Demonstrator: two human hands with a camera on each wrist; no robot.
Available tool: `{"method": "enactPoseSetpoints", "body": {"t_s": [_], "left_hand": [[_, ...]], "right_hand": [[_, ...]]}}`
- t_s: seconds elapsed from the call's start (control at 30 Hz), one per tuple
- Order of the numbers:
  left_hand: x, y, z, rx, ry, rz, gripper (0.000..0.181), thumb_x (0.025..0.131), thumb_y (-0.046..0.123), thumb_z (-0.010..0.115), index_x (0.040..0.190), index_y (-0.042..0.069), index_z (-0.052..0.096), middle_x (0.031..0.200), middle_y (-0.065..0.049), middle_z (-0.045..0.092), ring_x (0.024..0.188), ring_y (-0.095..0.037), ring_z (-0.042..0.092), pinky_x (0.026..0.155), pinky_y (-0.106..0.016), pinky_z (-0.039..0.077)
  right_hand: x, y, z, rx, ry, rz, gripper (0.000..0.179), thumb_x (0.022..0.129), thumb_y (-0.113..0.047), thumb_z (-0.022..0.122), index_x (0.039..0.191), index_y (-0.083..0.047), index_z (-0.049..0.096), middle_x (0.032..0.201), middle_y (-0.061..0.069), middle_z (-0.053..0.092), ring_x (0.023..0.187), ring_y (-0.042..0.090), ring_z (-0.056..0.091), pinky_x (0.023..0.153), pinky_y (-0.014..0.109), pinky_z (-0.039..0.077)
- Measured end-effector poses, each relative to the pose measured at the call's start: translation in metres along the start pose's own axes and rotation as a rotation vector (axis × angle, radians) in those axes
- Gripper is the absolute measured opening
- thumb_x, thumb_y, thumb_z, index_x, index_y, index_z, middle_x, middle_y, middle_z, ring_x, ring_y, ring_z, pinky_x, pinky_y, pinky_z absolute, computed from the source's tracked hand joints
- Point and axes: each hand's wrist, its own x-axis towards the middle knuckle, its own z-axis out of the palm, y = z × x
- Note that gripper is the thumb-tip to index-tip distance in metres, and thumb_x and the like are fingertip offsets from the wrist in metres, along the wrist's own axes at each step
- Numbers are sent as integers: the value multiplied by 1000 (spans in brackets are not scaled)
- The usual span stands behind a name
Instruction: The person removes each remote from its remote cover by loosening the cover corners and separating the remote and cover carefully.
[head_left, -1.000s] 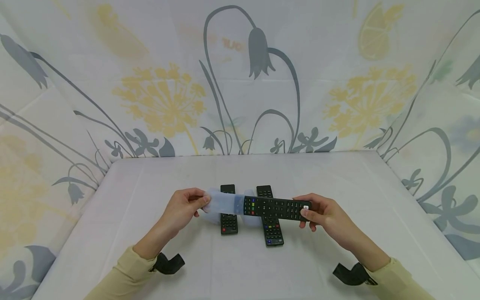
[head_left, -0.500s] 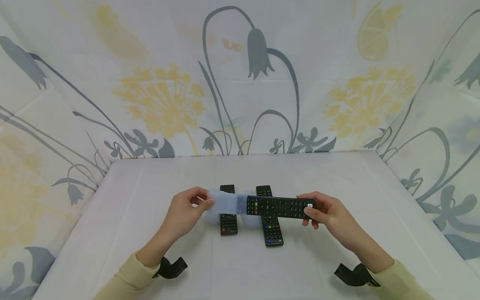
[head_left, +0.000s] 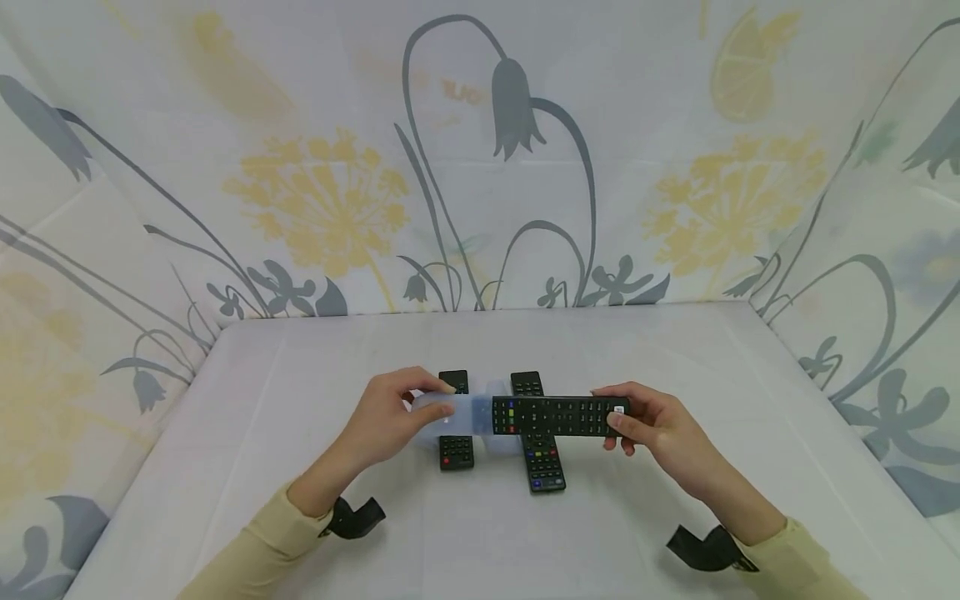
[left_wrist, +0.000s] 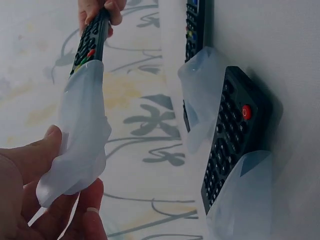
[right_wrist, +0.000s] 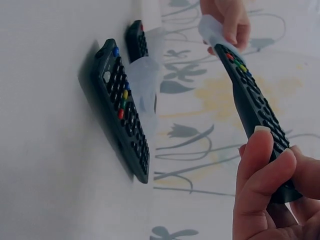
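A black remote control (head_left: 558, 416) is held level above the table, its coloured-button end inside a translucent bluish plastic sleeve (head_left: 480, 414). My right hand (head_left: 656, 421) grips its bare end, thumb on top near a white sticker. My left hand (head_left: 386, 421) pinches the sleeve, thumb on one side and fingers on the other, as the left wrist view shows. Beneath, a second black remote (head_left: 456, 454) with a red button and a third black remote (head_left: 543, 467) lie on the table, partly hidden by the held one.
More translucent sleeves lie beside the resting remotes: one sleeve (left_wrist: 245, 195) at the near remote and another sleeve (left_wrist: 200, 80) farther off. I cannot tell whether they wrap them. The white table (head_left: 337, 517) meets a flower-patterned cloth wall (head_left: 480, 208) behind and at both sides.
My left hand has shifted right along the sleeve, its fingertips nearer the remote. The right hand and held remote have moved slightly right. The two remotes on the table stay put.
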Motion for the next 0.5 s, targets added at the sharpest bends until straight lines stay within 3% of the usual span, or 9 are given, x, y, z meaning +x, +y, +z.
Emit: {"method": "enactPoseSetpoints", "body": {"t_s": [0.2, 0.5], "left_hand": [[1, 1, 1, 0, 38, 2, 11, 82, 14, 83, 91, 17, 78, 86, 13, 71, 76, -9, 61, 67, -29, 48], [1, 2, -3, -24, 25, -31, 8, 82, 14, 82, 88, 18, 78, 86, 12, 72, 72, -11, 59, 61, -26, 46]], "right_hand": [[2, 1, -1, -3, -4, -1, 33, 99, -4, 58, 131, 3, 56, 87, 20, 63, 68, 30, 61, 60, 29, 51], [2, 1, -2, -13, -27, 10, 33, 99, -6, 58, 132, 1, 57, 84, 18, 65, 67, 31, 59, 60, 30, 51]]}}
